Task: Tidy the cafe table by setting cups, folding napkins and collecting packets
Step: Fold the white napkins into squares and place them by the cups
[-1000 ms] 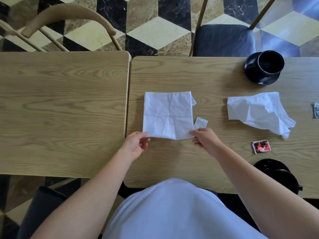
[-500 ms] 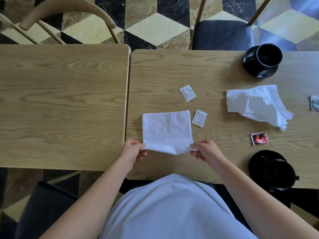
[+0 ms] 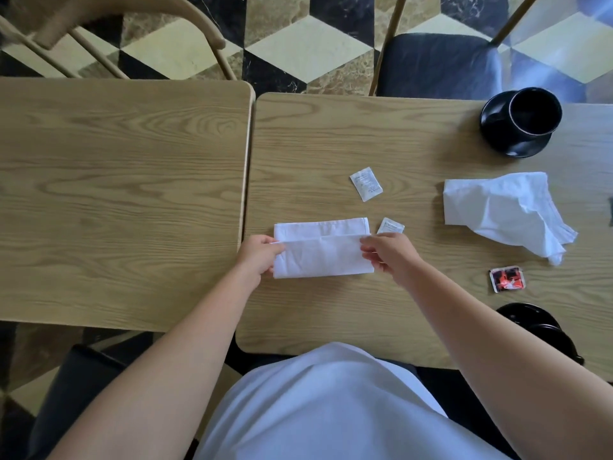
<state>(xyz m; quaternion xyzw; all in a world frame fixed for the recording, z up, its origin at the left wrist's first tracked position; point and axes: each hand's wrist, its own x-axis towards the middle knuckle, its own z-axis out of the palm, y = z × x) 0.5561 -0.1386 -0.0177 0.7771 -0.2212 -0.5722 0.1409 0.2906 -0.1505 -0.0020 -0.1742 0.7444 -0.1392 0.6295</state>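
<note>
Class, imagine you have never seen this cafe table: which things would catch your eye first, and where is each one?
At the centre, the left hand and right hand pinch the ends of a white napkin, folding it over. To the right lies a crumpled napkin. A black cup on its saucer stands at the far right corner, with a red packet nearer.

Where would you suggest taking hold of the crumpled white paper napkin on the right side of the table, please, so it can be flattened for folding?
Probably the crumpled white paper napkin is best pinched at its left edge, coming from above. That edge lies straight and flat on the wooden table, clear of other items, while the right side bunches into a twisted tail that would likely tear or drag unevenly.
</note>
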